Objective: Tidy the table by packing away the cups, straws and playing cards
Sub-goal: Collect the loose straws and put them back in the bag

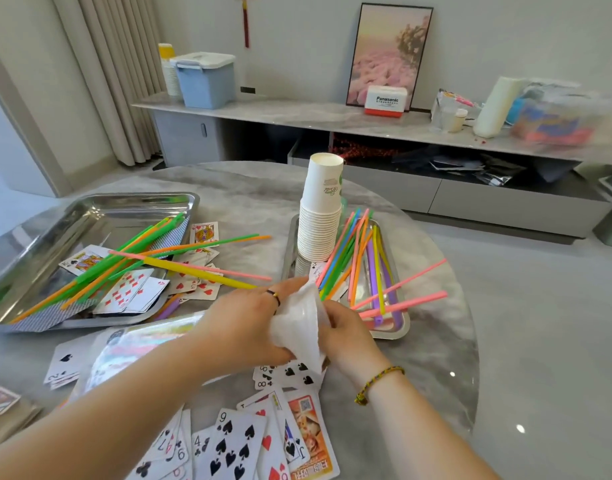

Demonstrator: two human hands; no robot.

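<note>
The left hand (249, 317) and the right hand (347, 339) both curl round a crumpled white bag (301, 323), apparently thin plastic, and grip it from either side. Just beyond them a stack of paper cups (320, 216) stands in a small steel tray (399, 332) among coloured straws (363, 258). Playing cards (235, 441) lie fanned on the near side of the hands. More cards and straws lie in and over a larger tray (100, 216), off to the left of the left hand.

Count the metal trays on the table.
2. A large tray at the left holds straws and cards; a smaller tray at the centre holds cups and more straws.
</note>
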